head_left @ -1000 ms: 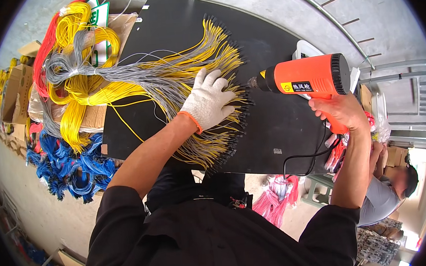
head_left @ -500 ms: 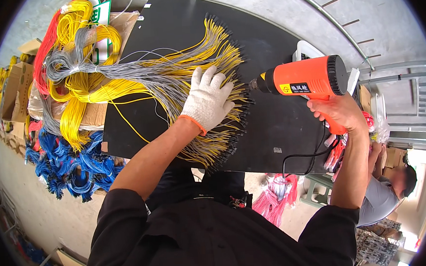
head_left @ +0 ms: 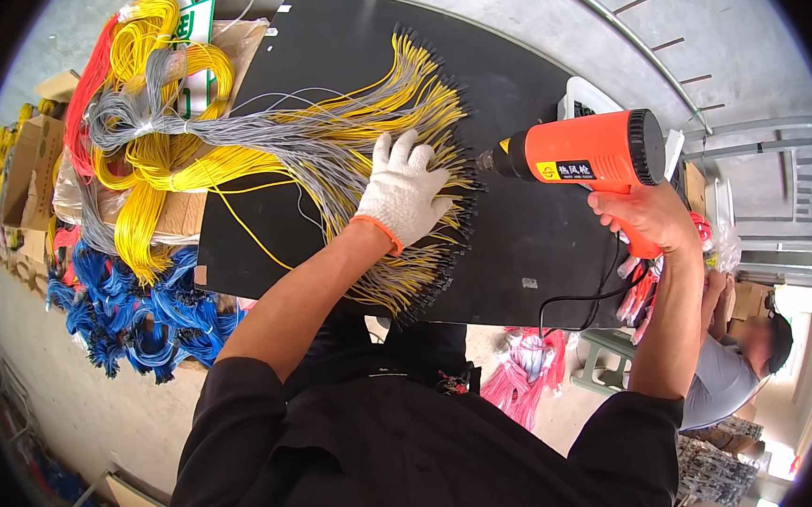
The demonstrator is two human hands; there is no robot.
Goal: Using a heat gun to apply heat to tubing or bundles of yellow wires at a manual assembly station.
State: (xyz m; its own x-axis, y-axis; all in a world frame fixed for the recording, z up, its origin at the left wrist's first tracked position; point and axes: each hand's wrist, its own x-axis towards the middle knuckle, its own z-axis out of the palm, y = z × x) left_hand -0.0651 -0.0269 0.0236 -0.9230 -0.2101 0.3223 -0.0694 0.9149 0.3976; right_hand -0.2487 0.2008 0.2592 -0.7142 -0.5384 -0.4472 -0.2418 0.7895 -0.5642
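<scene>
- Left hand [head_left: 403, 190]: in a white knit glove with an orange cuff [head_left: 384, 231]; laid palm down on the wire fan, fingers spread wide, gripping nothing that shows.
- Right hand [head_left: 650, 216]: bare, wrapped around the handle of a red-orange heat gun [head_left: 576, 147].
- Heat gun: held above the bench [head_left: 537, 244], lying crosswise, nozzle [head_left: 487, 160] aimed left. Nozzle end just beside the dark wire tips [head_left: 466, 202]; contact cannot be told.
- Yellow and grey wires [head_left: 323, 139]: on the black bench, gathered at left, spreading rightward into a broad fan; tips form a curved edge near the bench's middle.
- Black cord [head_left: 579, 297]: loops below the gun, at the bench's near edge.
- Left end: coiled yellow and grey lengths, tied, beside a red bundle [head_left: 87, 111]; cardboard beneath part of the heap.
- Below that, left of bench: blue wire bundles [head_left: 180, 321], tangled.
- Near side, beyond bench edge: pink-red bundle [head_left: 528, 377], next to a green stool [head_left: 595, 365].
- Far right: co-worker [head_left: 719, 382] in grey top and dark cap.
- Behind gun: white tray [head_left: 593, 94], partly hidden.
</scene>
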